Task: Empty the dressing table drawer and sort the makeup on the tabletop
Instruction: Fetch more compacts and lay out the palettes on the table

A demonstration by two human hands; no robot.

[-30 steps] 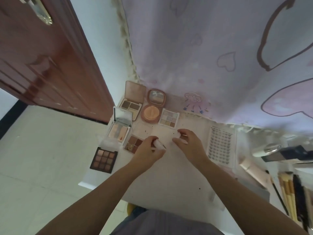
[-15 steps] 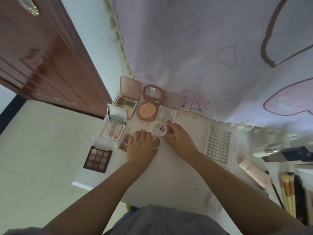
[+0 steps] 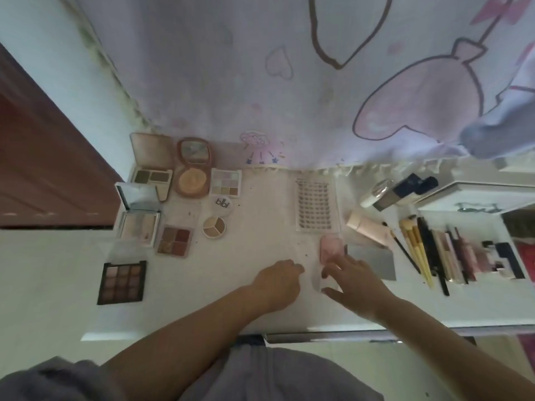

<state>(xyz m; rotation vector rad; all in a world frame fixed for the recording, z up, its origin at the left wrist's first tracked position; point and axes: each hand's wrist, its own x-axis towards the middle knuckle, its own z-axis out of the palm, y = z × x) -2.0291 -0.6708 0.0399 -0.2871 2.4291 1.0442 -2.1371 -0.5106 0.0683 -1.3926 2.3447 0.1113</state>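
Head view: left hand (image 3: 276,280) palm-down over the white tabletop (image 3: 254,256), fingers curled loosely, holding nothing. Right hand (image 3: 351,277) reaches forward, fingers spread; fingertips (image 3: 333,263) touch the near end of a small pink case (image 3: 331,248) (grip or mere contact, cannot tell). Case sits just below the lash tray (image 3: 314,205), beside a grey card (image 3: 372,260).

Left side: opened palettes grouped together, incl. dark nine-pan palette (image 3: 122,282), four-pan palette (image 3: 175,240), round three-part pot (image 3: 214,226) with its white lid (image 3: 223,205) just behind.

Right side: brushes (image 3: 417,250) and pencils laid side by side, cream tube (image 3: 367,228) near them. Printed cloth (image 3: 289,82) hangs behind; brown door (image 3: 43,169) at left.
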